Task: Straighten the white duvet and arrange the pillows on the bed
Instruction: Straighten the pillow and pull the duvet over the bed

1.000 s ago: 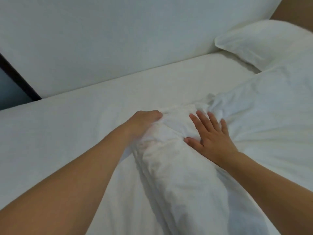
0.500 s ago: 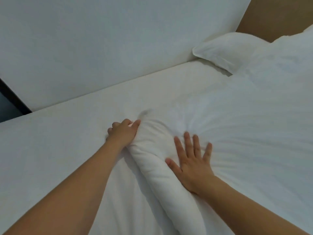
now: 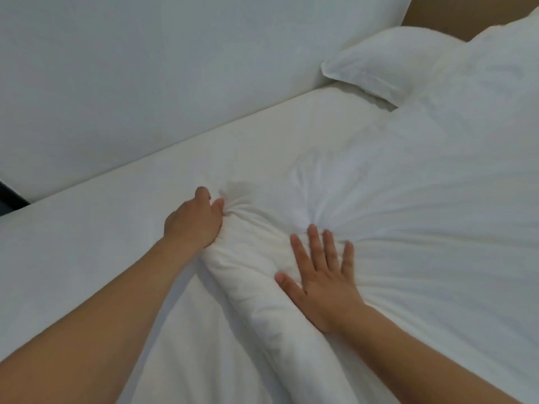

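I am looking down over the bed [image 3: 96,258], its white sheet bare on the left side and running back to the pale wall [image 3: 145,83] that meets it along a slanting line. The white duvet [image 3: 423,228] covers the right half of the bed and rises in a soft heap toward the far right. Its near left edge is rolled into a thick ridge that runs from between my hands down toward the bottom of the view, and creases fan out from the gathered spot at the top of that ridge. One white pillow [image 3: 379,68] lies at the head of the bed against the wall, its near side tucked behind the duvet heap. A strip of brown headboard [image 3: 455,16] shows at the top right, behind the pillow. A dark patch sits at the far left edge, past the mattress; I cannot tell what it is. My right hand [image 3: 323,284] lies flat on the duvet just right of the ridge, fingers straight and spread, pressing the fabric down. My left hand [image 3: 194,224] is curled tight on the bunched end of the ridge, thumb and fingers clamped round the cloth
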